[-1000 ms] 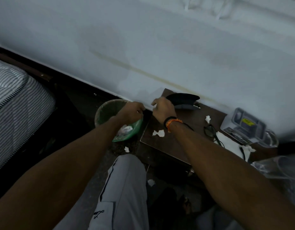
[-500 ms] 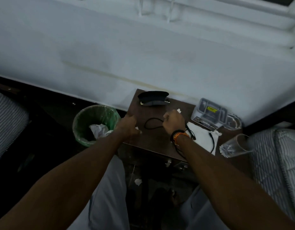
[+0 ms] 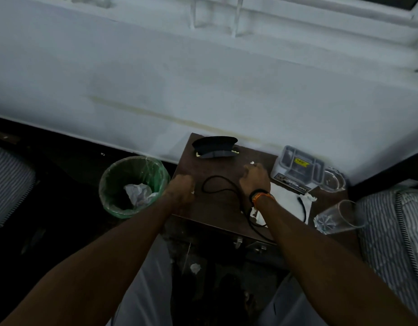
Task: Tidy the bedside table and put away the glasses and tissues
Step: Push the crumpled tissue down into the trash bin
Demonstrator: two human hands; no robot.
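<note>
Black glasses [image 3: 218, 185] lie on the dark bedside table [image 3: 217, 209], partly under my right forearm. An open black glasses case [image 3: 214, 147] sits at the table's back edge. My left hand [image 3: 181, 189] is fisted at the table's left edge, a white tissue scrap [image 3: 192, 192] showing at its fingers. My right hand [image 3: 254, 178] is curled mid-table, its fingertips closed at another small tissue scrap [image 3: 252, 163]. A larger white tissue [image 3: 285, 198] lies to the right under a black strap. The green bin [image 3: 109, 184] on the floor to the left holds crumpled tissue [image 3: 138, 192].
A clear plastic box [image 3: 297, 168] and a glass dish [image 3: 333, 180] stand at the table's back right. A glass tumbler [image 3: 337, 217] lies on its side at the right edge. Striped mattresses flank both sides. A tissue scrap [image 3: 195, 267] lies on the floor.
My left hand left the bin and came to the table's left edge. My right hand moved from beside the case to the small scrap further right. The view swung right.
</note>
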